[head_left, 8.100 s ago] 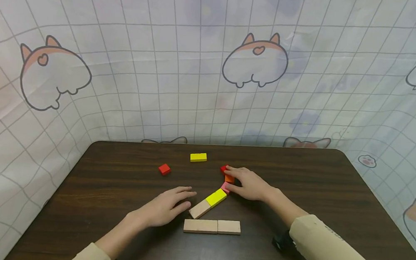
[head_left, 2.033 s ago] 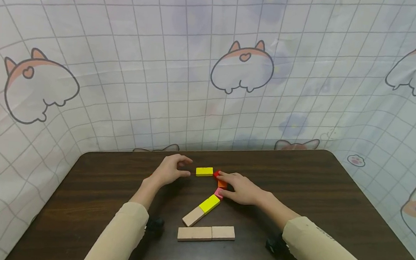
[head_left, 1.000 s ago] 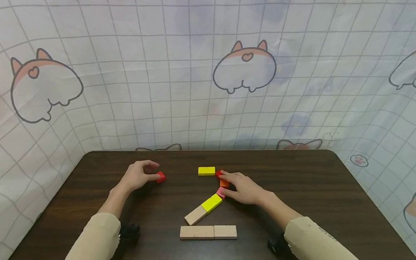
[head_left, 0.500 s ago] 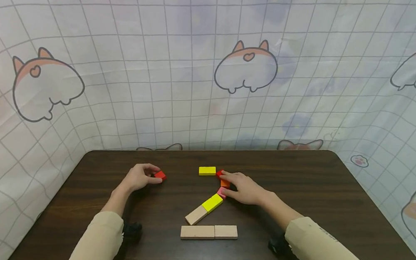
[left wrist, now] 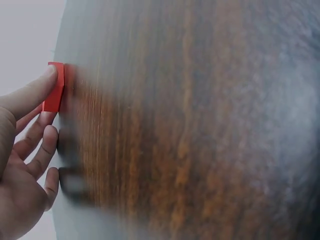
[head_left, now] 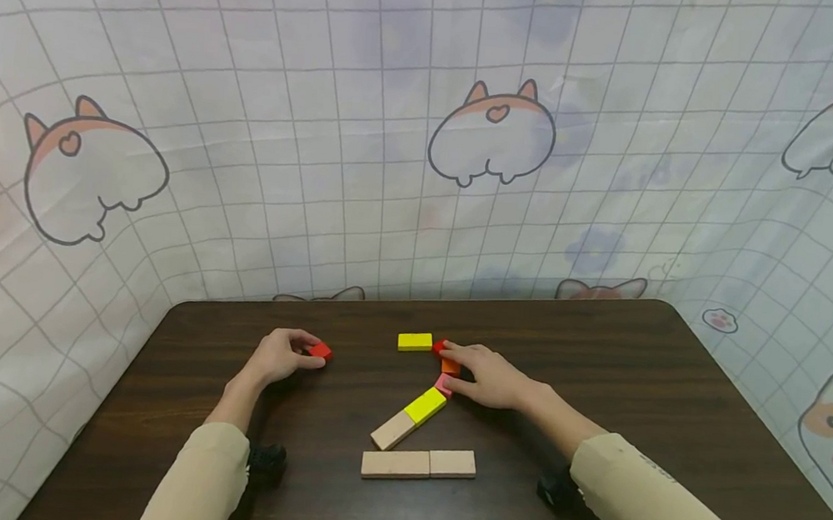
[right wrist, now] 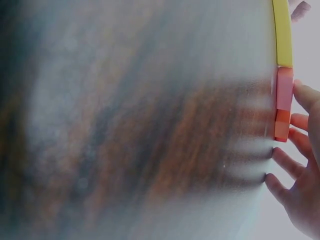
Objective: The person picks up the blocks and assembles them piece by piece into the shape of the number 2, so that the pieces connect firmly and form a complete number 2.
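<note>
My left hand (head_left: 277,357) pinches a small red block (head_left: 320,352) between thumb and fingers at the table's left side. In the left wrist view the thumb presses the face of this red block (left wrist: 54,92). My right hand (head_left: 490,376) rests at a bent row of blocks, with relaxed fingers. Its thumb touches a pink block (head_left: 443,382) and its index fingertip lies at another red block (head_left: 439,347), partly covered. Between them shows an orange block (head_left: 450,367). A yellow block (head_left: 425,406) and a plain wooden block (head_left: 392,431) continue the row nearer me.
Another yellow block (head_left: 414,342) lies at the row's far end, close to the covered red block. Two plain wooden blocks (head_left: 397,465) lie end to end near the front of the dark table (head_left: 567,333). A patterned cloth (head_left: 306,157) hangs behind.
The far yellow block has come up to the row's red end. My left hand has since moved left from it and taken hold of the loose red block. My right hand stays at the row.
</note>
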Motion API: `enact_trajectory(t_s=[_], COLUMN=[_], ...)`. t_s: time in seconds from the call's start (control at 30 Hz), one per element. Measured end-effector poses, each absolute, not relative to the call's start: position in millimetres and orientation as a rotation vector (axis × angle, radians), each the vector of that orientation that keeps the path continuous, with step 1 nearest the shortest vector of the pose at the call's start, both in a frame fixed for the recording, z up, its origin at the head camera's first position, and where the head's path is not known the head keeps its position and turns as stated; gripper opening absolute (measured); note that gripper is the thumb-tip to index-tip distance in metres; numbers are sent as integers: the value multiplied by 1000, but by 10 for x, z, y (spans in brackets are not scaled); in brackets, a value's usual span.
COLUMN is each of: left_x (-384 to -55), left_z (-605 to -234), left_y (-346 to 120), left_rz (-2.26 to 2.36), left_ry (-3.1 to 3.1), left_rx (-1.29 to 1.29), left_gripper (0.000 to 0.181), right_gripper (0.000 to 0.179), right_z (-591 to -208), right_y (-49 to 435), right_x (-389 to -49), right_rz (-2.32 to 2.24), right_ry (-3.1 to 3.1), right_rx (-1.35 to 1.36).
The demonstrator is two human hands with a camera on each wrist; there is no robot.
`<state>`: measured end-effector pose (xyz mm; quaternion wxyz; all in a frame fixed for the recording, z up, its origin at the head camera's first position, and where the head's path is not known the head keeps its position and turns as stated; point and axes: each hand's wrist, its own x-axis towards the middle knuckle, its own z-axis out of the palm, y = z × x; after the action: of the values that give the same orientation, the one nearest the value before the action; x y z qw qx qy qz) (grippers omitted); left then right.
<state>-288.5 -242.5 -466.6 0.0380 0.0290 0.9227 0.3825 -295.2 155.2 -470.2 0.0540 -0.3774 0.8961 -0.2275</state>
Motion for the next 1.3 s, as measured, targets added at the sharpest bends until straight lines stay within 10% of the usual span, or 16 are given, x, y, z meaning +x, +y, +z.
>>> enact_trajectory(t_s=[1.3], left_x=[-2974], left_z=[-4530], left_y=[-1918], left_rz=[1322], left_ry=[2934], left_rx=[193], left_gripper=[39], right_gripper=[63], right_z=[-4732], right_y=[1561], right_x=[-2971], right_rz=[-705], right_ry=[2719], right_rx=[-1143])
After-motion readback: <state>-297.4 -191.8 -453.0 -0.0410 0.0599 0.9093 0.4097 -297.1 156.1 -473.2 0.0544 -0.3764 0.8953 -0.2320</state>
